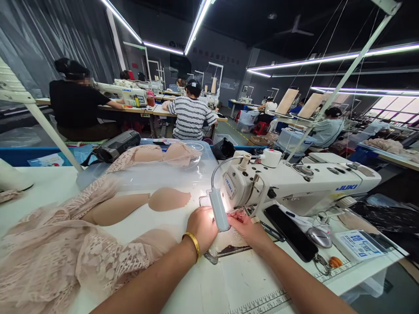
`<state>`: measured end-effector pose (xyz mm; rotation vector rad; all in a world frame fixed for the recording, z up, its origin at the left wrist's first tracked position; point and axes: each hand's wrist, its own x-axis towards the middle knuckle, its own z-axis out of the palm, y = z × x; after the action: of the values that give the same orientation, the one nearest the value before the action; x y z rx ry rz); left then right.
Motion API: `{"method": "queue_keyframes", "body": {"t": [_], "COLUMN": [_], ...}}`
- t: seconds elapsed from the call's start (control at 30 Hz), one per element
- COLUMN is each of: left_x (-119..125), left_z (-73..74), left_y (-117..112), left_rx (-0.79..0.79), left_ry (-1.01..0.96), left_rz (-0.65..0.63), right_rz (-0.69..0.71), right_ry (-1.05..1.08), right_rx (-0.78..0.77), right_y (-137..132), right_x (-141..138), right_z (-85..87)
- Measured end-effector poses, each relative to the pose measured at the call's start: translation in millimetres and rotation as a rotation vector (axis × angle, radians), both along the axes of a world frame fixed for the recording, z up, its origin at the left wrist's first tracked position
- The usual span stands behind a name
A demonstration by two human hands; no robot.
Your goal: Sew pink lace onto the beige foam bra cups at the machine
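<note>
Sewing machine [304, 179] is standing near the table's [252, 281] far edge; your left hand [202, 227] and right hand [246, 227] are curling; I can't tell their grip.

The white JUKI sewing machine [304, 185] stands upright, needle end lit.

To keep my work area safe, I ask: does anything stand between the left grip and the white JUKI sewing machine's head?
In this view, yes: a grey lamp on a flexible metal neck hangs between the left grip and the machine head. Its depth is unclear, so it may not truly block.
</note>
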<state>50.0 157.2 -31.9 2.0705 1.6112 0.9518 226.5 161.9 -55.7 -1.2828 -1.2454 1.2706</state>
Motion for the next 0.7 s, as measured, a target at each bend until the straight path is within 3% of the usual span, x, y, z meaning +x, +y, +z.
{"method": "queue_keyframes", "body": {"t": [0.7], "left_x": [1.0], "left_z": [-0.7], "left_y": [-1.2], "left_rx": [-0.032], "left_ry": [0.000], "left_rz": [-0.020], "right_rz": [0.018], "right_ry": [-0.043], "right_rx": [0.005], "right_y": [1.7], "right_x": [4.2], "right_z": [-6.6]}}
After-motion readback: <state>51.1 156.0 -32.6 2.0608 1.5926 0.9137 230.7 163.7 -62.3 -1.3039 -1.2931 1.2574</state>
